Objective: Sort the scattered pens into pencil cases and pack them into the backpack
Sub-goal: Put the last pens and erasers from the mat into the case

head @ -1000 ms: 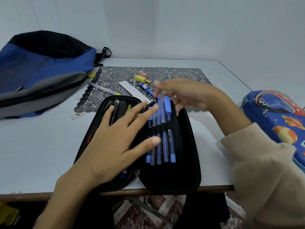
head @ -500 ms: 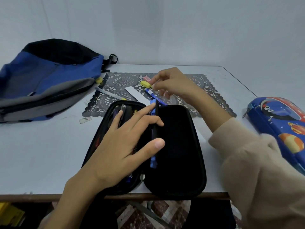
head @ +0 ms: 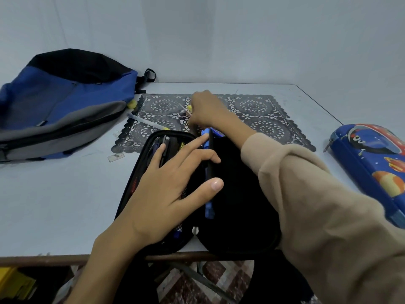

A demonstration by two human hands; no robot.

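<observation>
Left hand (head: 166,194) lies spread on the open black pencil case (head: 241,216). Right hand (head: 208,110) pinches a thin pale strip (head: 183,108) above the lace mat (head: 263,115).

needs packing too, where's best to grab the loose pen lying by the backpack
Pinch the pen mid-barrel from above, fingers across its width. It lies flat and slanted over the lace mat's left edge, both long sides free, its far end toward the backpack.

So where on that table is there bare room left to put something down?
Bare tabletop lies between the backpack, the black pencil case and the near edge, and at the far right corner beyond the lace mat. It is crowded on the mat's near left, where the right hand reaches among loose pens.
</observation>
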